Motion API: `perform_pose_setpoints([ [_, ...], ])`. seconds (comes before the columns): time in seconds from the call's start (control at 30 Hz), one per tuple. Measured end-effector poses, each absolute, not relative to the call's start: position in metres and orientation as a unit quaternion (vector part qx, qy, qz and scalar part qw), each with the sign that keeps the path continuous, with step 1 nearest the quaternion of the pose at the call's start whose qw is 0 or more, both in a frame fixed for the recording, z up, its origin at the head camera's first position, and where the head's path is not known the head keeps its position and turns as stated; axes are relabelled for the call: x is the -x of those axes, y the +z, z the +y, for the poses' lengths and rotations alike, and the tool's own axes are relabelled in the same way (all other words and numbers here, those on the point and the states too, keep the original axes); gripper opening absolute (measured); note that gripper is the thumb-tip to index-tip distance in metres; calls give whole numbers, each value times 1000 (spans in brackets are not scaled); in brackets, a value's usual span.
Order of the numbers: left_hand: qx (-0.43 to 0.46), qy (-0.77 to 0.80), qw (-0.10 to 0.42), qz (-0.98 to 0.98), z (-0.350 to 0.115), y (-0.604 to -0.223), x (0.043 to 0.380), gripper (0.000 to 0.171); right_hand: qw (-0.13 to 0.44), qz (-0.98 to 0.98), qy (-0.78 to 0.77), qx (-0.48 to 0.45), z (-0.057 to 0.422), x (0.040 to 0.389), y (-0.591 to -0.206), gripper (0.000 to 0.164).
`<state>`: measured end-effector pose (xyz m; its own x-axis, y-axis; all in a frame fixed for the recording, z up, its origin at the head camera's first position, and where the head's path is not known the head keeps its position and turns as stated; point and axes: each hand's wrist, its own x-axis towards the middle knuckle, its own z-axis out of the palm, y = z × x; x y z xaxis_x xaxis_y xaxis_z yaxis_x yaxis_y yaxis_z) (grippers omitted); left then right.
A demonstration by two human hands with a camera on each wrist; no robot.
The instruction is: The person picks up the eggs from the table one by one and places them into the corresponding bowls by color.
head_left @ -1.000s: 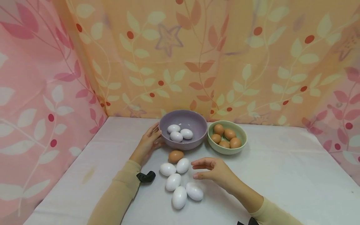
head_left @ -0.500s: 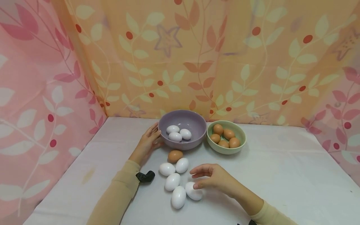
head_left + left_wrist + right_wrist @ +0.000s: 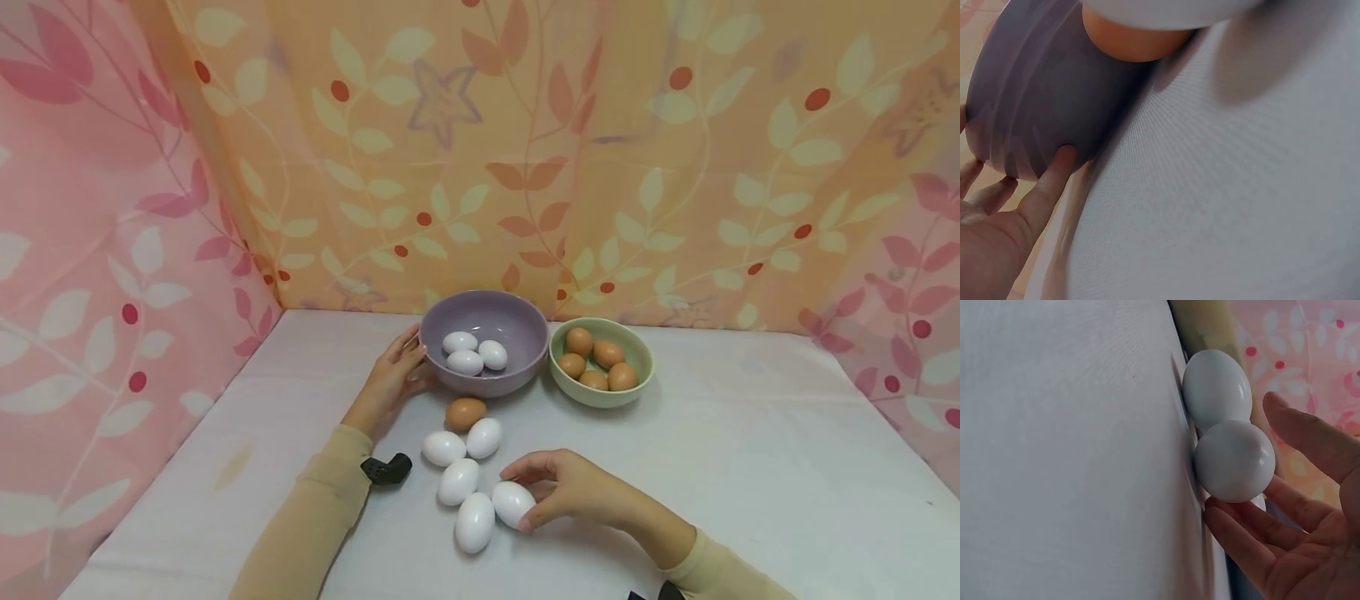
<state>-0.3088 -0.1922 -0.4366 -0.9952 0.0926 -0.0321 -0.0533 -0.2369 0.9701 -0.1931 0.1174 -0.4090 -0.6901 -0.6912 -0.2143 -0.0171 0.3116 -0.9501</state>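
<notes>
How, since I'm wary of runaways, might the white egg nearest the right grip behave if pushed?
The white egg would probably roll, being rounded all over, though the neighboring egg close on its left might block it that way. Its glossy surface looks smooth, so it could prove slippery.

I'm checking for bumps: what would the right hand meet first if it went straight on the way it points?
Most likely the white egg in the opening of the right hand; whether they touch is hard to tell.
</notes>
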Motion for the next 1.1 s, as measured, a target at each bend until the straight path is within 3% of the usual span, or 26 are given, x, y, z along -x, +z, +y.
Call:
perform_pose_setpoints([
  [0.43,-7,780,56,623,-190,-440,310,59,320,735,-536,264,119,191,-415,55],
  [1.1,-14,783,47,620,-193,-440,309,60,282,764,-504,286,118,194,-416,51],
])
